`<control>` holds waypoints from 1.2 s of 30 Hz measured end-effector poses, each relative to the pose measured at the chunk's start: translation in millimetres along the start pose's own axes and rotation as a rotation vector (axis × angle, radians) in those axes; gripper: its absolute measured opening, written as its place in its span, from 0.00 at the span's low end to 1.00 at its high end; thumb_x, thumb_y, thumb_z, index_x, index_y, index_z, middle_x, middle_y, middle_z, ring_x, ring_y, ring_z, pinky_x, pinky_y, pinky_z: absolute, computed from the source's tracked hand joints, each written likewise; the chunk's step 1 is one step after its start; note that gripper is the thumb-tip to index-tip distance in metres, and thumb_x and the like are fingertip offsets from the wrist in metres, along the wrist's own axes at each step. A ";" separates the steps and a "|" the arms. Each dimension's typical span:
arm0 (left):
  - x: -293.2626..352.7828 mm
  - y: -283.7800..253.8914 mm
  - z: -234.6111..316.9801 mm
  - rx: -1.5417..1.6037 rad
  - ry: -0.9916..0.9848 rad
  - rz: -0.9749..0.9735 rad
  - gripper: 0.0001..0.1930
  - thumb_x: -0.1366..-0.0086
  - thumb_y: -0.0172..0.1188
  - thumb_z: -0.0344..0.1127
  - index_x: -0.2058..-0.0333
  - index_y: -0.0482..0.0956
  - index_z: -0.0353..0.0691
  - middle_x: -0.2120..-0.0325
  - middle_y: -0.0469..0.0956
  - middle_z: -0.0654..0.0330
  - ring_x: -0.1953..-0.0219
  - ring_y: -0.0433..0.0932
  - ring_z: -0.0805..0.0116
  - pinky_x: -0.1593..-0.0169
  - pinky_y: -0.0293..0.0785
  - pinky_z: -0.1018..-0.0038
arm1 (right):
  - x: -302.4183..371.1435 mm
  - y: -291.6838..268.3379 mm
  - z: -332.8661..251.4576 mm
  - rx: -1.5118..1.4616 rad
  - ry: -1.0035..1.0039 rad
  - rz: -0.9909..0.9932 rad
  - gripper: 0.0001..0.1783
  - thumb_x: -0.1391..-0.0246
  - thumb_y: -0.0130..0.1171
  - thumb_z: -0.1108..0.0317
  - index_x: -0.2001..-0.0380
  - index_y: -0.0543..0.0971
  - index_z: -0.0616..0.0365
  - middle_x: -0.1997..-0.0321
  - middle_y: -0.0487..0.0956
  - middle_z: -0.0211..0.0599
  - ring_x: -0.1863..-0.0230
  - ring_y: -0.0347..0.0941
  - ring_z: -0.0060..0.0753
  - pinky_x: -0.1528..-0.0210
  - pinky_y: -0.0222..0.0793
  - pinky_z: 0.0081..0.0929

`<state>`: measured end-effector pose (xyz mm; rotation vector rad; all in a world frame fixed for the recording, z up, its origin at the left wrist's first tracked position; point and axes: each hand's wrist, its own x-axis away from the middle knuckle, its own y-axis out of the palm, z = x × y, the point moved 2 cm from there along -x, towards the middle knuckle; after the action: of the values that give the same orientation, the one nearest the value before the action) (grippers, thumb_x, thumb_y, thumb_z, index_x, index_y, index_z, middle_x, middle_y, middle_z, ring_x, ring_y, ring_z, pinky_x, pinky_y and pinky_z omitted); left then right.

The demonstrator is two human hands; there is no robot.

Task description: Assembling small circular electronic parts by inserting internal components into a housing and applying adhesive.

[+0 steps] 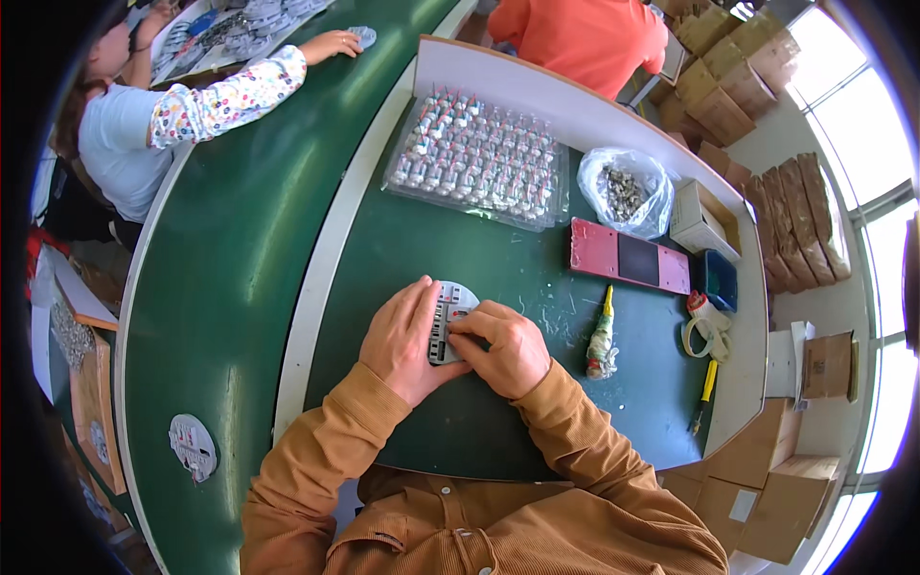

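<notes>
A grey round plastic plate (460, 295) with rows of dark slots lies on the green bench top in front of me. My left hand (399, 343) is closed around its left side, the thumb along the near edge. Over the plate's right half, my right hand (506, 347) has its thumb and index finger pinched together against the slotted face. Whatever sits between those fingertips is hidden. To the right of my right hand lies a tool with a yellow tip and a wrapped grip (601, 347).
Ahead stands a clear tray (522, 223) of small motor-like parts with wires, beside a plastic bag (655, 216) of small metal pieces. A red-pink box (591, 247), scissors (714, 335) and a yellow-handled tool (708, 383) lie right. Leftward, a green belt (259, 287) carries another disc (195, 447); a co-worker's hand (332, 46) reaches over it.
</notes>
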<state>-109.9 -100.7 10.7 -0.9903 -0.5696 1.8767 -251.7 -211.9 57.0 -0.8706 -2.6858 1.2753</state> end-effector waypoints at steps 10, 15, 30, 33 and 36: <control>-4.5 -5.5 1.5 -0.067 0.012 -0.040 0.55 0.56 0.85 0.47 0.32 0.67 0.30 0.34 0.71 0.40 0.36 0.74 0.47 0.30 0.69 0.57 | -170.0 -63.2 60.6 0.073 0.191 0.254 0.20 0.41 0.65 0.61 0.52 0.87 0.63 0.62 0.89 0.39 0.64 0.81 0.37 0.57 0.77 0.31; -7.8 -2.1 -2.6 -0.032 0.050 0.031 0.55 0.59 0.86 0.45 0.33 0.69 0.32 0.35 0.73 0.43 0.37 0.75 0.46 0.31 0.71 0.58 | -261.3 -52.2 133.2 0.253 0.260 0.189 0.21 0.45 0.66 0.56 0.51 0.90 0.51 0.57 0.90 0.39 0.54 0.84 0.53 0.48 0.79 0.44; -6.6 3.3 -0.9 -0.037 0.061 0.002 0.53 0.55 0.84 0.49 0.33 0.69 0.31 0.35 0.71 0.42 0.36 0.74 0.47 0.31 0.70 0.58 | -268.6 -71.7 138.2 0.183 0.277 0.311 0.24 0.46 0.72 0.55 0.51 0.88 0.59 0.59 0.89 0.39 0.61 0.82 0.43 0.53 0.79 0.35; -7.1 -3.1 -6.4 -0.015 0.047 0.012 0.53 0.56 0.85 0.47 0.34 0.70 0.30 0.35 0.73 0.41 0.38 0.75 0.44 0.31 0.70 0.57 | -207.3 -66.6 89.1 0.023 0.174 0.213 0.19 0.44 0.71 0.63 0.51 0.88 0.61 0.61 0.88 0.40 0.64 0.80 0.40 0.55 0.78 0.32; -6.0 -0.2 -6.7 0.008 0.037 0.004 0.53 0.57 0.85 0.46 0.34 0.71 0.29 0.35 0.72 0.41 0.37 0.75 0.42 0.31 0.70 0.55 | -121.5 -59.4 47.8 -0.102 0.019 -0.102 0.18 0.44 0.70 0.72 0.50 0.87 0.62 0.59 0.87 0.39 0.63 0.79 0.35 0.57 0.78 0.29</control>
<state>-102.8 -105.9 9.4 -1.0192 -0.5383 1.8591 -190.3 -336.7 92.1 -0.7399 -2.7614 1.1131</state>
